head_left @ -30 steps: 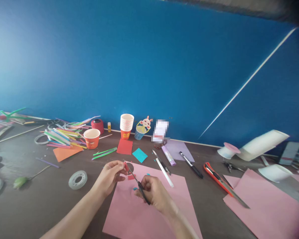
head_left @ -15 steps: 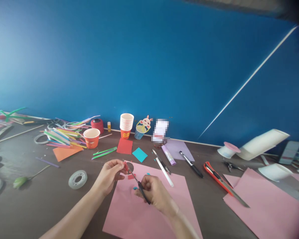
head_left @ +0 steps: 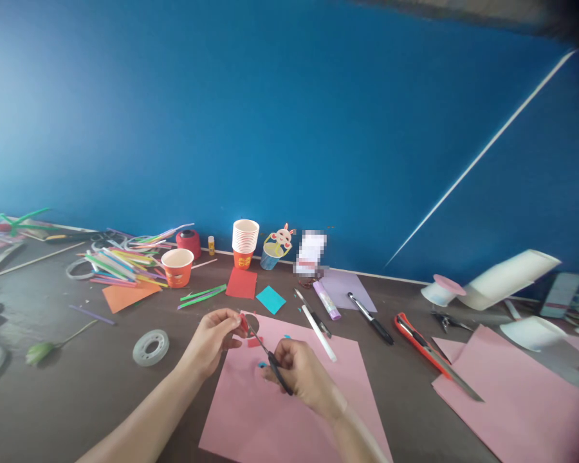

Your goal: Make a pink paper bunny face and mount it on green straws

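Left grip (head_left: 213,335) pinching red piece (head_left: 244,325); right grip (head_left: 305,373) grasping scissors (head_left: 273,364), pointed toward piece.

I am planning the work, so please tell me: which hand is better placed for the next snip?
Right, I think. The right hand holds the scissors, aimed at the small red piece that the left hand pinches.

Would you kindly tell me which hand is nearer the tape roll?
Left. The left hand is to the right of the tape roll; the right hand, holding scissors, is farther right.
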The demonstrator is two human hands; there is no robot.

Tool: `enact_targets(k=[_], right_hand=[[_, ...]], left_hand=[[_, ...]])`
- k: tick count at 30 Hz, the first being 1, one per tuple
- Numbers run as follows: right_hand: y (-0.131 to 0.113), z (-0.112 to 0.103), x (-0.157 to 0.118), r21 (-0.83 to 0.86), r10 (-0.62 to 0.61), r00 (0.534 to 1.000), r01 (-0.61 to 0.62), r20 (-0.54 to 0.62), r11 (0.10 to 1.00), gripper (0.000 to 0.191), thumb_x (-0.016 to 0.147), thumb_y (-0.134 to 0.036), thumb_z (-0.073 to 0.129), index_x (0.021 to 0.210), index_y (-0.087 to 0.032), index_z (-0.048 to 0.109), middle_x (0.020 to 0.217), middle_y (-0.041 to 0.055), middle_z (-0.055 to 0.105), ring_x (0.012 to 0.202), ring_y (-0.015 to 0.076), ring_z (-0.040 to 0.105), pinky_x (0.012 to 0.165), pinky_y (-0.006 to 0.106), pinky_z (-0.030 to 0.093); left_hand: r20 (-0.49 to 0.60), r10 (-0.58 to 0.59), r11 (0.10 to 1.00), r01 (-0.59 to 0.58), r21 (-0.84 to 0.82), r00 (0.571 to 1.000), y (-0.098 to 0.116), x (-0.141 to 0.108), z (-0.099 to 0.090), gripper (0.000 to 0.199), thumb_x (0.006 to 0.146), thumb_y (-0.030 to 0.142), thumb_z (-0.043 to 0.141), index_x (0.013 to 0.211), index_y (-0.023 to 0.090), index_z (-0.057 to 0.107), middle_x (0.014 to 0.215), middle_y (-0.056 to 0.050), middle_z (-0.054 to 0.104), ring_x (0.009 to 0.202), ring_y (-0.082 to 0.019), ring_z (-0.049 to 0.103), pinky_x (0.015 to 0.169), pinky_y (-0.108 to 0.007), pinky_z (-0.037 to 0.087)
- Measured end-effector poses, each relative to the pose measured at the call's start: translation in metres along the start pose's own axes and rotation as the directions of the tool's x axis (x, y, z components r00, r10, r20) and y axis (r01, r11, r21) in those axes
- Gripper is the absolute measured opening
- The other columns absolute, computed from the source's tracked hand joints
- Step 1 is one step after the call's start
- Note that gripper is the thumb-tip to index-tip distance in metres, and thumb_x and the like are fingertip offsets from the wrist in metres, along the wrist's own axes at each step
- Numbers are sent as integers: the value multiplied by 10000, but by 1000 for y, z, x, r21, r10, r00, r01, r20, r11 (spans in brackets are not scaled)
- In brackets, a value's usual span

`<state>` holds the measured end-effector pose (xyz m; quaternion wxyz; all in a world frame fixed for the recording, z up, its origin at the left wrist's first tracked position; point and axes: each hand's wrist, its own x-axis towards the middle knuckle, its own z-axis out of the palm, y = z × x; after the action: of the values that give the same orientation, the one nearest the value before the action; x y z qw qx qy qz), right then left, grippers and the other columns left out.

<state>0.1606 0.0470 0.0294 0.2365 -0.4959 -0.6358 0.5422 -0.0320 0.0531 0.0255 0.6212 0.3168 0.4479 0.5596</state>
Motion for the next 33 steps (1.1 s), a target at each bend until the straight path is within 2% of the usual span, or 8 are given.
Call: enact_targets(k=[8, 12, 17, 23, 29, 33], right_hand=[[-2, -1, 1, 19, 14, 1000, -14, -16, 1000, 357, 576, -324, 738, 587, -183, 409, 451, -87, 398, 400, 64, 407, 387, 176, 271], [-2, 2, 6, 72, 47, 992, -39, -119, 997, 335, 614, -343, 699, 585, -184, 405, 431, -80, 417, 392, 75, 430, 386, 181, 301], [-2, 4, 13, 237, -8, 978, 58, -206, 970, 316, 598, -318, 710, 659, -176, 434, 523, -64, 474, 456, 72, 439, 423, 181, 343], [-10, 10, 7, 381, -126, 975, 188, -183, 905, 295, 640, -292, 699, 793, -183, 470, 741, -10, 554, 610, 106, 498, 519, 212, 425], [-8, 15, 9, 347, -120, 960, 205, -252, 915, 259, 653, -253, 685, 759, -183, 459, 669, -36, 527, 563, 91, 483, 504, 210, 396], [-6, 14, 11, 373, -104, 966, 190, -239, 908, 241, 652, -225, 667, 725, -185, 441, 623, -49, 519, 557, 94, 498, 506, 210, 407]], left_hand=[[-8, 2, 1000, -2, 24, 1000, 0, 0, 1, 155, 645, 270, 662, 631, 145, 570, 632, -19, 617, 573, -109, 553, 469, -185, 430], [-14, -15, 999, 16, 49, 1000, -1, -1, 3, 159, 663, 285, 651, 629, 149, 575, 636, -15, 621, 582, -104, 551, 479, -180, 422], [-15, -42, 995, 43, 86, 999, -4, -3, 7, 183, 665, 317, 662, 644, 147, 599, 628, -10, 614, 594, -104, 556, 486, -176, 412], [43, -144, 989, 142, 33, 989, -12, -10, 15, 195, 640, 335, 680, 633, 153, 610, 627, -7, 599, 601, -110, 549, 497, -190, 404], [69, -179, 983, 175, 53, 981, -21, -16, 23, 179, 665, 318, 658, 625, 152, 607, 619, -1, 594, 569, -93, 516, 484, -189, 401], [93, -194, 981, 191, 42, 976, -23, -16, 22, 155, 670, 289, 649, 631, 145, 605, 612, -6, 587, 559, -96, 508, 471, -197, 410]])
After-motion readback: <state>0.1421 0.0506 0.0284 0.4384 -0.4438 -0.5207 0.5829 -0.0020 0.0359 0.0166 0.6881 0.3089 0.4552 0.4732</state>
